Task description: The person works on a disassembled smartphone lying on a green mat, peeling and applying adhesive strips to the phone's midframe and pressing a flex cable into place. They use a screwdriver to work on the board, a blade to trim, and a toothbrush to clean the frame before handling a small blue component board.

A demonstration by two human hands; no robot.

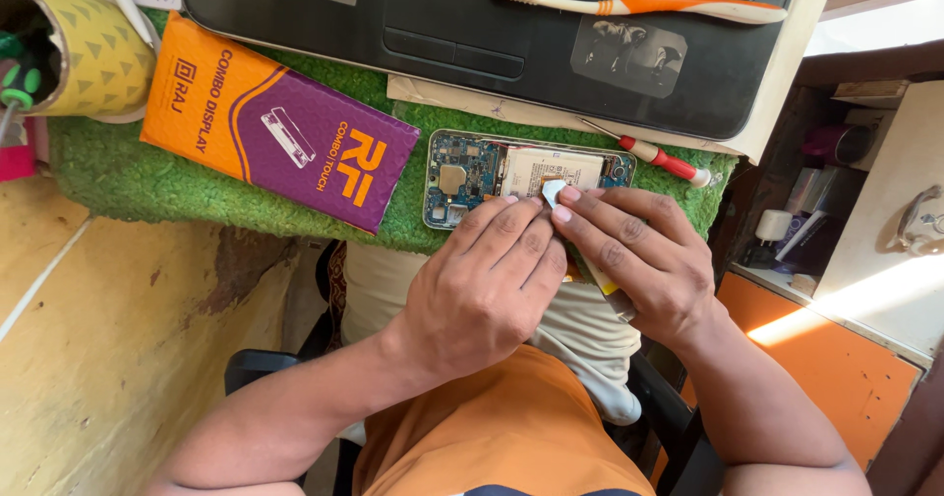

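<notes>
The opened phone (526,176) lies back-off on the green turf mat (147,172), at its near edge, circuit board and pale battery exposed. Both hands sit right over its lower half. The left hand (487,285) rests flat, fingers together and pressing on the frame to steady it. The right hand (639,255) has its fingertips pinched on a small white pick (553,192) that touches the battery area, and there looks to be a yellowish tool tucked under that palm, though I can't tell what it is.

If you ask me, doing this well means keeping the pick shallow and flat, so it slides rather than digs into the battery, and letting the left hand take all the holding force.

Just beside the phone, on the left, lies an orange and purple box (280,122). A red-handled screwdriver (657,158) sits near the top right corner, and a worn toothbrush (629,2) lies on the black laptop (472,34) behind.
</notes>
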